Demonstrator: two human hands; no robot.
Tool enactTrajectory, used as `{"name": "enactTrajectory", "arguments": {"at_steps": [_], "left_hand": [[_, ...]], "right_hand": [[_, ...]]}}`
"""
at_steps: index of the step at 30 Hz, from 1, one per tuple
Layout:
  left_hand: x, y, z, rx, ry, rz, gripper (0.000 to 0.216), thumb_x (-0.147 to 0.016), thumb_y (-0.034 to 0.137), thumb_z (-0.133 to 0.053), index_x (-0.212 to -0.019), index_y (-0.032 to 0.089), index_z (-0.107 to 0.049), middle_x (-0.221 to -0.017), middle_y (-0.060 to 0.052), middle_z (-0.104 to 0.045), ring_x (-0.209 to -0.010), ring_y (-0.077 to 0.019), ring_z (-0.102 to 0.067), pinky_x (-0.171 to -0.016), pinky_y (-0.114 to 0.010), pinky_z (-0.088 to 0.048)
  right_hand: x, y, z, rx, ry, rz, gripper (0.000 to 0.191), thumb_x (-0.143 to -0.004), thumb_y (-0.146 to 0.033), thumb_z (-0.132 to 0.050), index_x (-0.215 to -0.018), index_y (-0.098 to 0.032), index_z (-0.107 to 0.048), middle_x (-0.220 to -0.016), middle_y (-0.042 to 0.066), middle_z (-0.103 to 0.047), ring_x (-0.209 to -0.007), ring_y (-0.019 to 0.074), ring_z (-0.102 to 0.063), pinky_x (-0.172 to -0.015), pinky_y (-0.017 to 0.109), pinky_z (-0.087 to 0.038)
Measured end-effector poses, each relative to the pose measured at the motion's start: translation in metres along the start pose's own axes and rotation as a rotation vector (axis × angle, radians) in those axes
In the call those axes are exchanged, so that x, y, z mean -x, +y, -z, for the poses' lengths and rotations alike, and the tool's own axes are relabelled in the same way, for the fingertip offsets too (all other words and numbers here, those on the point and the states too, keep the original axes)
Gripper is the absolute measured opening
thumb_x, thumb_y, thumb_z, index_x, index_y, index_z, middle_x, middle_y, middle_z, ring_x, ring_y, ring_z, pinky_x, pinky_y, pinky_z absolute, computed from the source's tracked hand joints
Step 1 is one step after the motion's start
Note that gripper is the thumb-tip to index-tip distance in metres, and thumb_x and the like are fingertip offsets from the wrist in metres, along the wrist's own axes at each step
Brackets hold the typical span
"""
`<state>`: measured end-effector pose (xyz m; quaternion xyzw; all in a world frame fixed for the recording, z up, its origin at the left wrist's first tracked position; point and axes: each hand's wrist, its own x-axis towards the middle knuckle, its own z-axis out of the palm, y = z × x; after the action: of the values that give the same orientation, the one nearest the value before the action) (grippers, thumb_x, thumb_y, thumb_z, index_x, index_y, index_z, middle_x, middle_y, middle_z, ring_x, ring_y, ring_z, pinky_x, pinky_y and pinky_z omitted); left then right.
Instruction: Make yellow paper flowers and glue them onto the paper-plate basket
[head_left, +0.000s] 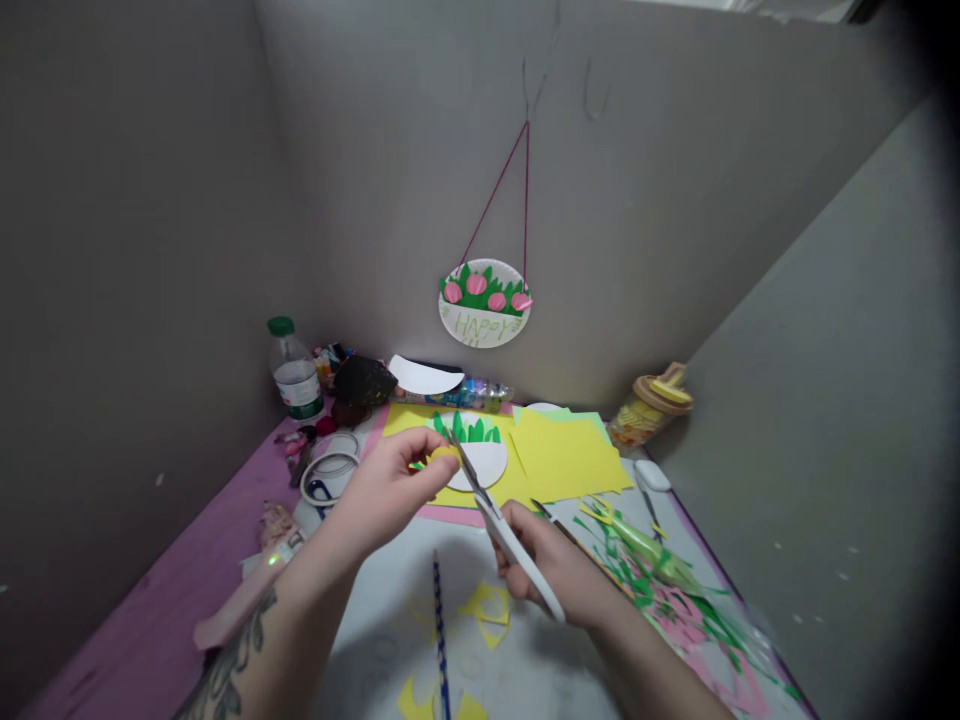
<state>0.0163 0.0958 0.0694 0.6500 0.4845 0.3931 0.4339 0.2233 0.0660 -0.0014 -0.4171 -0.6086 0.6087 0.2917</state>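
My left hand (409,468) pinches a small piece of yellow paper (445,454) between thumb and fingers. White-handled scissors (514,545) are in my right hand (544,560), their blades pointing up and left against the yellow paper. Whether the blades are parted is hard to make out. Just behind my hands lies a white paper plate (487,465) with green paper leaves along its upper part. Below them, yellow paper scraps (487,608) and a blue patterned pencil (440,625) rest on the white work surface.
Yellow sheets (574,455) lie behind my right hand. Green and pink scraps (675,600) cover the right side, near a lidded cup (651,405). A bottle (295,370) and rolls of tape (328,478) stand left. A decorated plate (485,305) hangs on the wall.
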Motion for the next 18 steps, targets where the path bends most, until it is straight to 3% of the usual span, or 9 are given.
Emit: {"name": "enactTrajectory", "arguments": {"at_steps": [18], "left_hand": [[0.002, 0.003, 0.013, -0.078, -0.097, 0.105, 0.022, -0.07, 0.035, -0.057, -0.058, 0.016, -0.056, -0.048, 0.004, -0.044, -0.043, -0.0068, -0.033, -0.04, -0.019, -0.022]], "right_hand": [[0.005, -0.005, 0.02, 0.138, -0.036, -0.057, 0.037, -0.056, -0.032, -0.076, -0.073, -0.019, -0.046, -0.067, -0.004, -0.048, -0.06, 0.0105, -0.036, -0.053, 0.022, -0.028]]}}
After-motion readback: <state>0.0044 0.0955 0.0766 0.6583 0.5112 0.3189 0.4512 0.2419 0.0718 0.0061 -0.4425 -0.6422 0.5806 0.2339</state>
